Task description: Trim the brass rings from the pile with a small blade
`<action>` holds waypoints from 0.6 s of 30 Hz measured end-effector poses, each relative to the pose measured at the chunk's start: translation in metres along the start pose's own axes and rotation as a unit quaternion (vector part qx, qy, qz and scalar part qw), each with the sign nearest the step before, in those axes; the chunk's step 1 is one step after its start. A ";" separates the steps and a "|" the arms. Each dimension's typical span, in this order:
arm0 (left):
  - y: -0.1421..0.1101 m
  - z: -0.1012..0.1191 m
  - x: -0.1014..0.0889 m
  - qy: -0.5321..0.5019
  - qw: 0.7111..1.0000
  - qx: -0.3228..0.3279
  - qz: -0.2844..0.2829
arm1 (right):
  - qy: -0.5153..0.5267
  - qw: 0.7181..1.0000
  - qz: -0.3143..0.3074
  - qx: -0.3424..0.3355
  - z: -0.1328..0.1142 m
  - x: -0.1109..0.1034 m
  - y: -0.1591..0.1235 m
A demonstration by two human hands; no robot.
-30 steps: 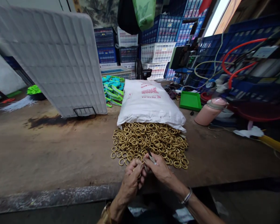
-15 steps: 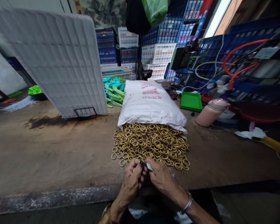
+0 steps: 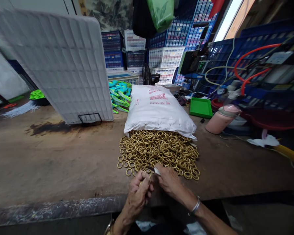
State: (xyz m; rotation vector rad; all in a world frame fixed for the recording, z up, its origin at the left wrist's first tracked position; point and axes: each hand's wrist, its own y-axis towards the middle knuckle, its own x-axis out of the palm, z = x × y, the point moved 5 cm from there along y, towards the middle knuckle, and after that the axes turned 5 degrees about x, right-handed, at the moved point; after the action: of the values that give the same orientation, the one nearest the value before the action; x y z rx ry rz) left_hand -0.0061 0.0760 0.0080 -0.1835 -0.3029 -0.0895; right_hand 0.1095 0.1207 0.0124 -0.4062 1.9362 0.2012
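My left hand is closed in a pinch above the table's front part. A small edge of a brass-coloured ring shows at its fingertips; the rest is hidden by the fingers. To its right, my right hand grips a small knife with a pale handle and a thin dark blade. The blade points left, toward the left hand. Just beyond both hands lies a heap of brass-coloured rings, spilling from under a white woven sack with red print.
A grey padded panel stands upright on the wooden table at left. Teal and green strips lie behind it. At right are a green tray, a pink bottle and red hoses. Stacked crates fill the back.
My hands have drawn slightly apart. The left has come down a little toward me, and the knife's dark blade now shows clear of its fingertips. Heap and sack stay put.
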 end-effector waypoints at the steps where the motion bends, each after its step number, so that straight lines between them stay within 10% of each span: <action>1: -0.002 0.001 0.001 -0.017 1.000 -0.002 -0.012 | -0.013 1.000 0.011 0.010 0.003 -0.001 0.003; 9: 0.000 0.001 -0.005 -0.171 0.985 -0.012 -0.021 | -0.021 0.994 0.109 -0.015 -0.014 -0.010 0.041; 18: 0.000 0.001 -0.020 -0.282 0.959 -0.015 -0.013 | -0.115 0.991 0.065 -0.024 -0.041 -0.003 0.073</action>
State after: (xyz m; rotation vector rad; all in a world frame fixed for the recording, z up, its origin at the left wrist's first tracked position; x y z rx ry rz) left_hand -0.0259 0.0775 0.0031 -0.2329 -0.8740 -0.0654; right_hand 0.0476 0.1758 0.0278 -0.2748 1.7333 0.3639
